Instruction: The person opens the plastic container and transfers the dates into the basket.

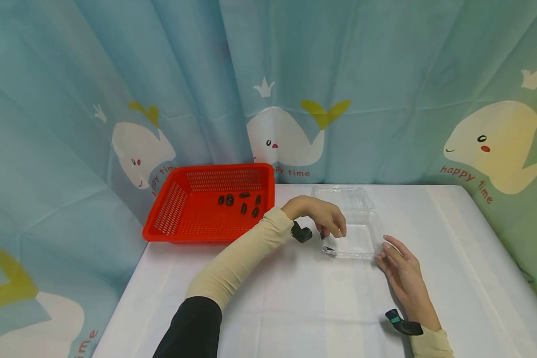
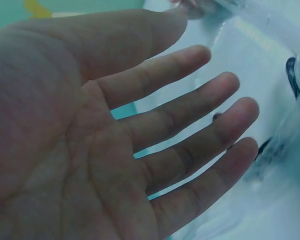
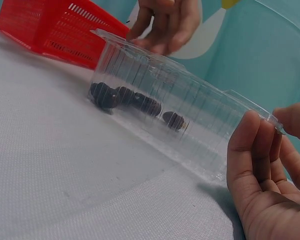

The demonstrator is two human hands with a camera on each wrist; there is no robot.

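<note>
Clear plastic box [image 1: 355,238] sits mid-frame in the head view on the white surface [image 1: 295,308], lid flipped open behind it. Left hand [image 1: 324,216] hovers over the box's left edge, and the left wrist view shows its fingers [image 2: 190,125] spread wide and nearly straight, holding nothing. Right hand [image 1: 400,271] rests at the box's lower right corner; in the right wrist view its fingers [image 3: 255,150] are loosely curved up against the end wall, touching the rim, thumb just behind it. Can't tell if that's a real pinch or just steadying.

Dark seeds [image 3: 135,102] lie in a row along the bottom of the box, near the left end. More of them [image 1: 240,201] are scattered in the red basket [image 1: 179,219] at the upper left of the surface.

Hard to make out: the left wrist view is mostly palm, with the box just a blur at the right edge. Basket is cut off at the top left of the right wrist view.
</note>
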